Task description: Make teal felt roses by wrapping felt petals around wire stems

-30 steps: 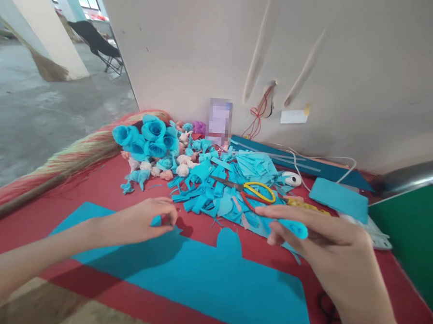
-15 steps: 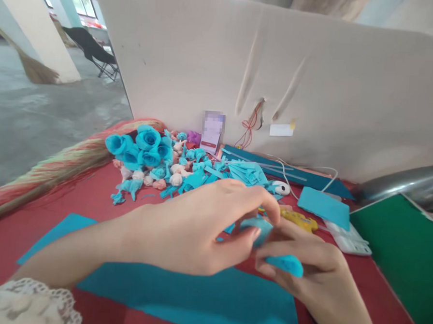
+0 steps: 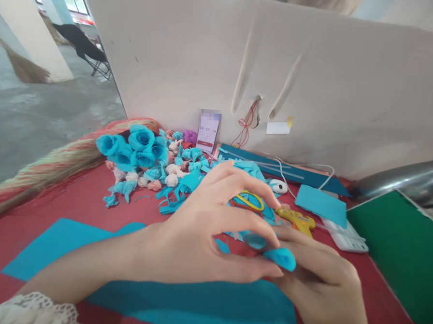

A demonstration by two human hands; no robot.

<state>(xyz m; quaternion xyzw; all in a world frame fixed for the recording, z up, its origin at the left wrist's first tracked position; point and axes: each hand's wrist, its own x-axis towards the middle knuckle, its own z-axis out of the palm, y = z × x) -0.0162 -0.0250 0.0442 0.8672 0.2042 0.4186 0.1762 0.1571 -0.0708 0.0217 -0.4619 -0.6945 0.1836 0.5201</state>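
Note:
Both hands meet over the red table. My right hand (image 3: 322, 283) is closed round a small rolled blue felt piece (image 3: 280, 257) that sticks out between its fingers. My left hand (image 3: 213, 229) reaches across and pinches a blue felt petal (image 3: 255, 241) against that roll with thumb and fingertips. A large blue felt sheet (image 3: 180, 305) lies under both hands. Behind them lie yellow-handled scissors (image 3: 250, 201) on a heap of cut blue felt strips (image 3: 186, 182), partly hidden by my left hand.
Finished blue felt roses (image 3: 132, 145) and small pale buds sit at the back left beside a broom (image 3: 49, 165). A phone (image 3: 208, 130) leans on the beige board. A yellow glue gun (image 3: 296, 219), a folded blue felt piece (image 3: 321, 205) and a green mat (image 3: 404, 249) lie right.
My left hand has come from the left side of the sheet across to my right hand and now pinches a petal onto the roll. The view has tilted slightly.

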